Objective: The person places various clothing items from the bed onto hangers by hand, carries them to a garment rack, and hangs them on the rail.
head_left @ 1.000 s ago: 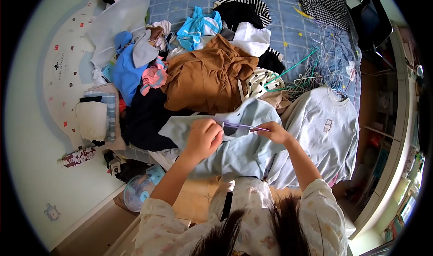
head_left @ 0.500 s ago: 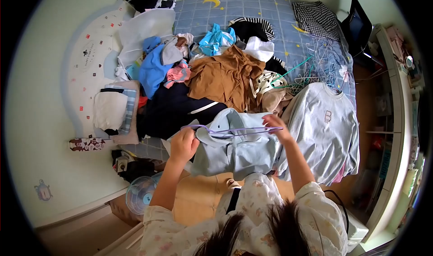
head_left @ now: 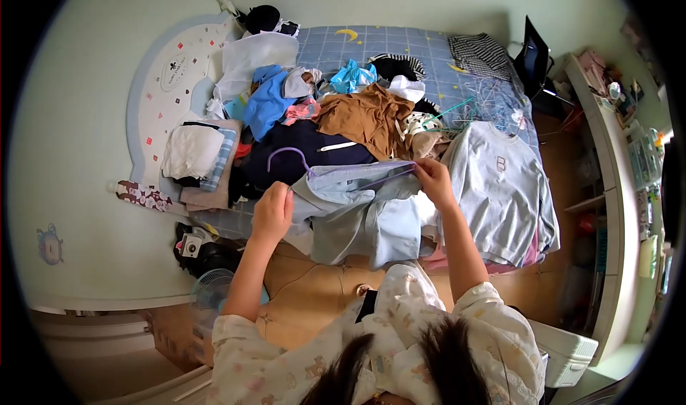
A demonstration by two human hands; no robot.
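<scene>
A pale grey-blue collared shirt (head_left: 394,228) hangs in front of me at the bed's near edge, stretched between my two hands. My left hand (head_left: 272,212) is closed on the cloth at one shoulder. At the other shoulder, my right hand (head_left: 434,181) pinches the cloth by the end of a purple clothes hanger (head_left: 291,151). The hanger lies along the shirt's upper part; its hook sticks out above the collar towards the left, and cloth covers some of its bar.
A grey sweatshirt (head_left: 500,191) lies flat at the right. Behind the shirt are a brown garment (head_left: 368,119), dark clothes (head_left: 286,158) and a blue garment (head_left: 266,105). Wire hangers (head_left: 493,105) lie tangled at the far right. Folded clothes (head_left: 193,151) sit left; a fan (head_left: 213,291) stands below.
The hanger's hook has swung up above the collar, and its bar sits further within the shirt. My left hand has gone from the hanger to the shirt's shoulder; my right hand has closed.
</scene>
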